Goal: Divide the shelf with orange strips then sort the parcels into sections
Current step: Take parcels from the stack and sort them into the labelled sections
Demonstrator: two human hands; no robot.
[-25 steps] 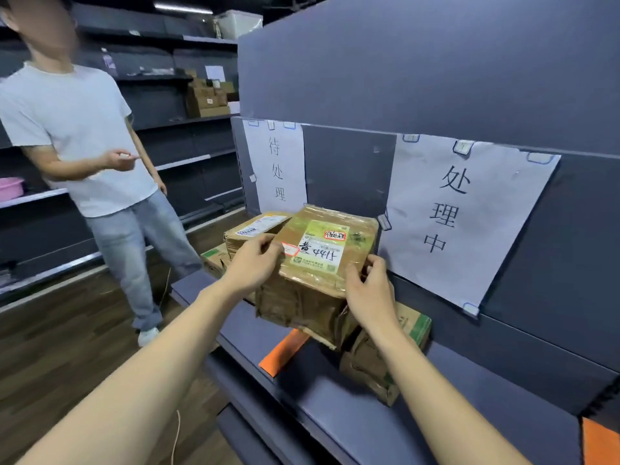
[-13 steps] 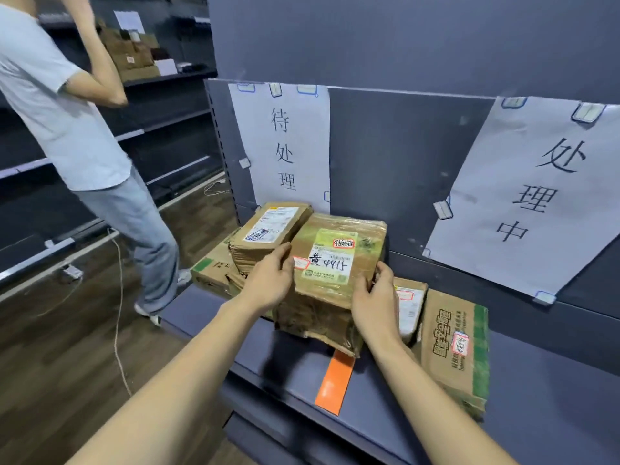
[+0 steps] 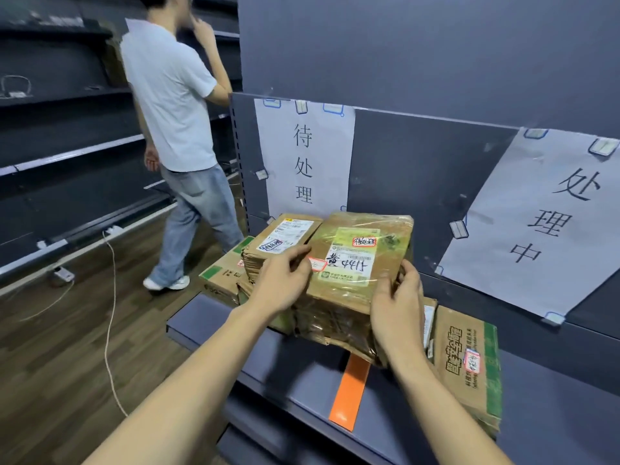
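Note:
A taped brown parcel [image 3: 355,263] with a green-white label is held between my left hand [image 3: 285,280] on its left side and my right hand [image 3: 396,303] on its right corner. It hovers over the orange strip [image 3: 350,392] stuck across the grey shelf [image 3: 553,414]. Left of it sit a flat parcel with a white label [image 3: 285,236] and a green-edged box [image 3: 221,280] beneath. To the right of the strip stands another printed carton [image 3: 469,367].
Two white paper signs hang on the back panel, a left sign [image 3: 305,159] and a right sign [image 3: 543,223]. A person in a white shirt [image 3: 174,105] walks in the aisle at left, beside dark shelving [image 3: 67,129]. A white cable [image 3: 112,313] lies on the wooden floor.
The view has swung left and closer. My hands keep hold of the taped parcel, lowered slightly beside the left parcels. The person has turned and stepped away.

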